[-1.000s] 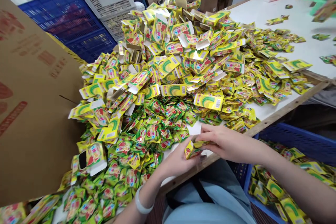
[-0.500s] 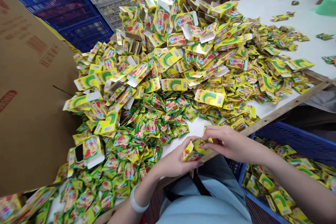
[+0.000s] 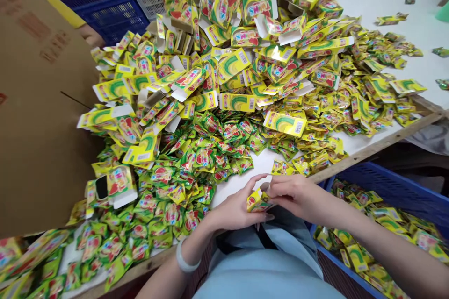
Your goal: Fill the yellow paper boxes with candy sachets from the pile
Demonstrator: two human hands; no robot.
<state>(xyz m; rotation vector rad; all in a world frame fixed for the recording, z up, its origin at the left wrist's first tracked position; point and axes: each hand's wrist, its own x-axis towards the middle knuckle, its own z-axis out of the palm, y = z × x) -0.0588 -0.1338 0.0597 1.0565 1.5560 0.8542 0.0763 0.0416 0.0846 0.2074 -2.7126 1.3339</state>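
Note:
My left hand (image 3: 233, 208) is wrapped round a small yellow candy box (image 3: 257, 201) with red fruit printed on it, held just over the table's front edge. At the box's far end, the fingers of my right hand (image 3: 293, 196) are pinched together against its edge; whether they also hold a packet is hidden. Beyond my hands lie a heap of green candy packets (image 3: 203, 156) and, to the right, yellow candy packets (image 3: 315, 159). Many yellow boxes (image 3: 233, 65), several with open flaps, are piled on top behind them.
A large brown carton (image 3: 38, 117) stands at the left, with another person's yellow sleeve (image 3: 58, 4) behind it. Blue crates (image 3: 108, 14) are stacked at the back. Below the wooden table edge (image 3: 379, 149), a blue crate (image 3: 393, 191) at the right holds filled-looking yellow boxes.
My right hand has moved slightly left and closer to the candy box, and the yellow piece that showed at its fingertips is no longer visible. The camera view has tilted downward.

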